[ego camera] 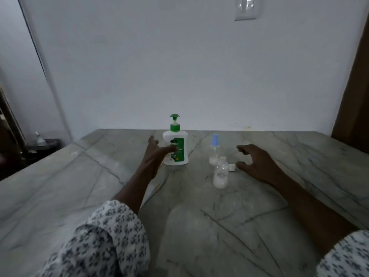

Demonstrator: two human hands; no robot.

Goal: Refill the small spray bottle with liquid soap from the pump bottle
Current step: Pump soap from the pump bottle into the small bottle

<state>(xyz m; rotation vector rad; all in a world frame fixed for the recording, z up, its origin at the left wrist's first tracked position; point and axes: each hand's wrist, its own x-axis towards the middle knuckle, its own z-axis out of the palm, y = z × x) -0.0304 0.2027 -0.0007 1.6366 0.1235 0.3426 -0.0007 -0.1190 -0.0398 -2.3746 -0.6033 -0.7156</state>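
So the white plastic pump bottle with the green pump head and green label point(176, 146) stands upright on the grey veined marble bench point(259, 226), near the back wall. Left hand point(153, 156) is right at it, grip spread wide, thumb across the label, not closed round it. The small clear spray bottle point(220, 173), neck uncapped and a bit of white liquid in the bottom, stands just right of centre. Its light blue sprayer top point(214, 146) stands behind it. Right hand point(257, 162) hovers beside it, grip loosely wide, empty
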